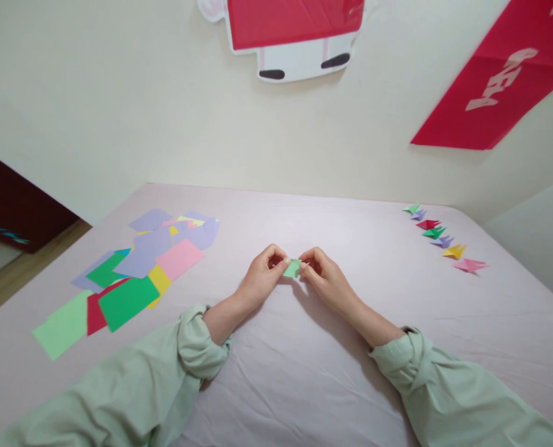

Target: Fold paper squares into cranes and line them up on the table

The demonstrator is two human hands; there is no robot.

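A small light-green folded paper (292,268) is held between both hands above the pale pink cloth-covered table (304,372). My left hand (261,276) pinches its left side with curled fingers. My right hand (325,276) pinches its right side the same way. Both arms wear pale green sleeves rolled back at the wrist. The paper is mostly folded up and only a small flat part shows between the fingertips.
A loose spread of coloured paper squares (132,273) lies at the left: lilac, pink, green, yellow, red. A row of several folded paper pieces (442,239) runs along the far right. Cream wall behind carries red banners (491,81). The table's left edge drops to a wooden floor.
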